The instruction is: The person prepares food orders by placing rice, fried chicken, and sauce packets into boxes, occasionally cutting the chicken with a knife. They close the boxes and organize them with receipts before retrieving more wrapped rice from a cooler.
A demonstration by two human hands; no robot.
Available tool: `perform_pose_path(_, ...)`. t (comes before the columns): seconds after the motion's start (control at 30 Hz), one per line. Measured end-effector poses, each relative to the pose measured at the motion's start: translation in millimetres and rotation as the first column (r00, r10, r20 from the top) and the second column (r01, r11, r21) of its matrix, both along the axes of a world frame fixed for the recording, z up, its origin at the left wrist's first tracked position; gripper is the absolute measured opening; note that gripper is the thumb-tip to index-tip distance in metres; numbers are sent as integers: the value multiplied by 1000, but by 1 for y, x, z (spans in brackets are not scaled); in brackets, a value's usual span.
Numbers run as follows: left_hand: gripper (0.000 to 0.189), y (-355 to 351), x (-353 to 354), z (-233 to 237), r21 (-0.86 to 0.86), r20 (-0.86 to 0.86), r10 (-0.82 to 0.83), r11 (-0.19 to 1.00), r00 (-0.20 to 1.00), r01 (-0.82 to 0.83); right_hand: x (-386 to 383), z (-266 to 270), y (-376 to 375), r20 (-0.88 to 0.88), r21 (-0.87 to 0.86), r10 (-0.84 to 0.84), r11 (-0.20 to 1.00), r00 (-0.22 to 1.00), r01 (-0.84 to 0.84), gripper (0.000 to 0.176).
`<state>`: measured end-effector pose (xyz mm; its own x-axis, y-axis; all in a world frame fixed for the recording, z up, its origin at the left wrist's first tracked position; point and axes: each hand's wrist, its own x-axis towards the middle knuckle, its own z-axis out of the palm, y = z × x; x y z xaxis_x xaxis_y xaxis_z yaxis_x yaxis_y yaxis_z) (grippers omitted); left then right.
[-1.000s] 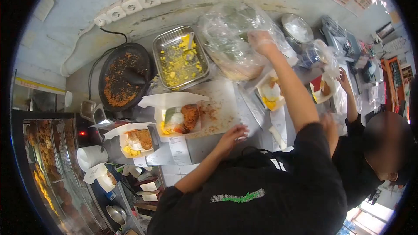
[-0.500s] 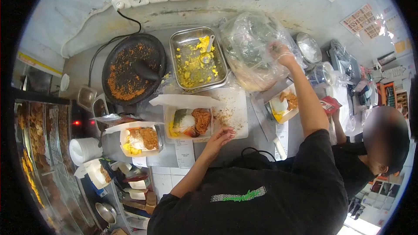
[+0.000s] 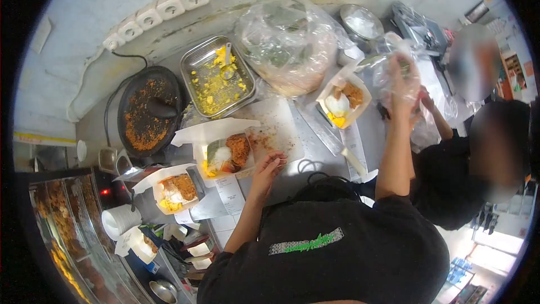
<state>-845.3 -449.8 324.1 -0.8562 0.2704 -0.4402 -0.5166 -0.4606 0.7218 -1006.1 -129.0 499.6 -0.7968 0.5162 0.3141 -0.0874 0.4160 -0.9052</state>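
Note:
My right hand (image 3: 404,87) is raised at the right with its fingers closed around a crumpled clear plastic bag (image 3: 378,63); a bit of green shows through it, and the fingertips are partly hidden. Low over the front of the white cutting board (image 3: 281,121), my left hand (image 3: 271,168) is open, fingers loosely bent, holding nothing. Beside it stands an open meal box (image 3: 198,157) with rice, fried chicken and yellow food. Another filled meal box (image 3: 364,114) sits between the knife (image 3: 326,135) and my right arm. A third meal box (image 3: 159,194) is at the left.
A black stone mortar (image 3: 126,104) with orange crumbs and a perforated metal tray (image 3: 188,73) with yellow food stand at the back. Beside them is a large plastic bag (image 3: 301,59). A metal bowl (image 3: 363,22) is behind. A co-worker's hand (image 3: 428,103) is close to my right hand.
My right hand has moved right, from the large bag to the smaller clear bag near the co-worker. The view has turned right; my left hand stays by the cutting board.

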Motion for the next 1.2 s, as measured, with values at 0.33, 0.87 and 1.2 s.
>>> perform_pose_path(0.33, 26, 26, 12, 6, -96, -42, -161, 983, 986, 156, 65, -97, 129, -131, 832, -397, 454, 909, 318, 37)
perform_pose_path(0.87, 27, 13, 30, 6, -112, -12, -192, 976, 981, 189, 37, -149, 322, 663, 745, -649, 620, 374, -245, 34)
perform_pose_path(1.2, 28, 1, 49, 6, -225, -101, -190, 960, 977, 163, 106, -43, 69, -385, -91, -198, 980, 901, 176, 26)
